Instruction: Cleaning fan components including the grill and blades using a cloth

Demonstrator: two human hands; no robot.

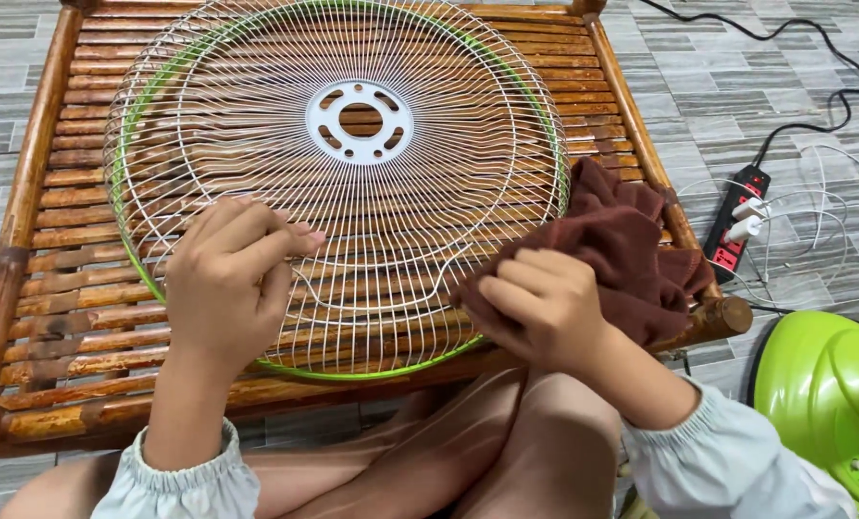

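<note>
A round white wire fan guard [352, 183] with a green rim and a white centre plate lies flat on a low bamboo slat table [54, 207]. My left hand [229, 279] rests on the guard's near left wires, fingers curled around them. At the guard's near right edge, my right hand [543, 306] presses a dark brown cloth [631, 240] against the wires. The cloth bunches up to the right over the table's edge.
A red and black power strip [737, 219] with white plugs and cables lies on the grey tiled floor to the right. A green fan base [828, 404] stands at the lower right. My bent knees [506, 432] are below the table's front rail.
</note>
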